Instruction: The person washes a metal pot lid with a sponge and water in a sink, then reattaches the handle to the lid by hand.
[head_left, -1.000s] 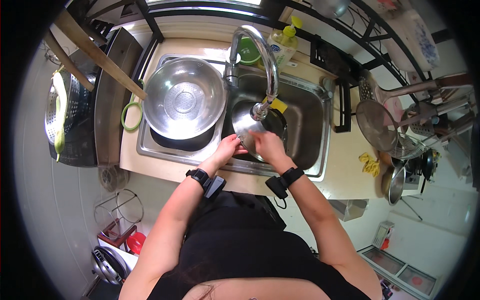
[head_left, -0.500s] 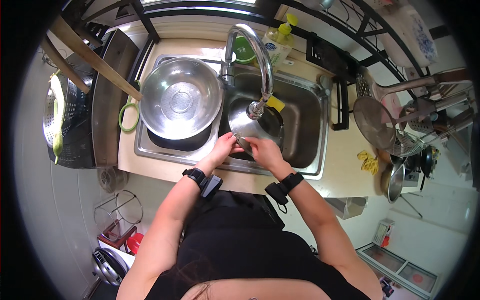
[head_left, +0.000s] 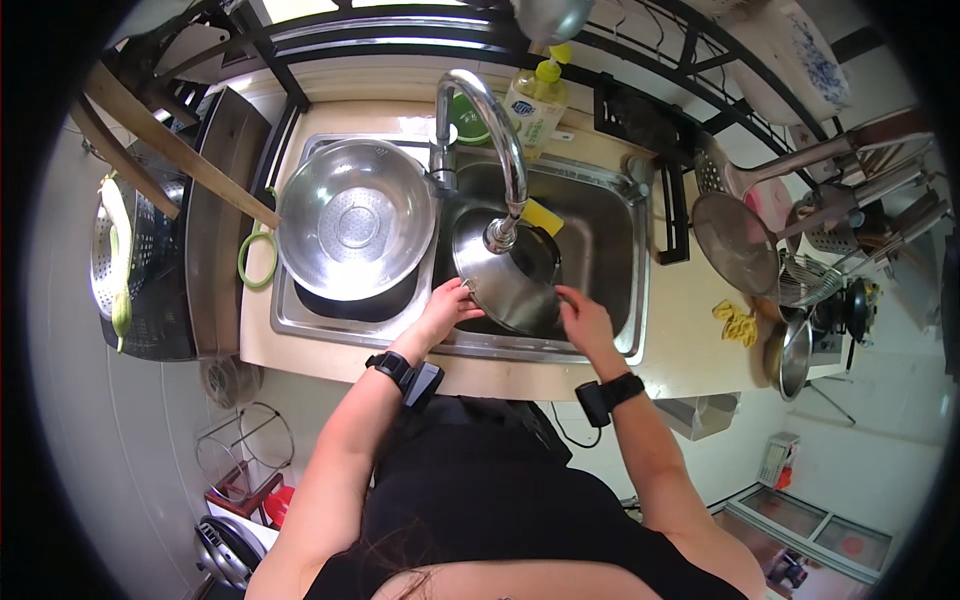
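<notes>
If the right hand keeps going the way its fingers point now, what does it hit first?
Probably the round steel pot lid under the curved tap: the right hand points up-left at its rim. Depth is unclear, so it could pass just beside it.

Colours I see at the sink

Centre frame, a silver metal lid beside a silver colander bowl; a yellow sponge behind; a pale bottle with a yellow pump at top; a green ring left; black wristbands.

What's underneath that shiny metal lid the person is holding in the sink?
Under the metal lid a dark pan peeks out, with a yellow sponge just behind. The left hand grips the lid's edge; the pan's inside is covered.
</notes>
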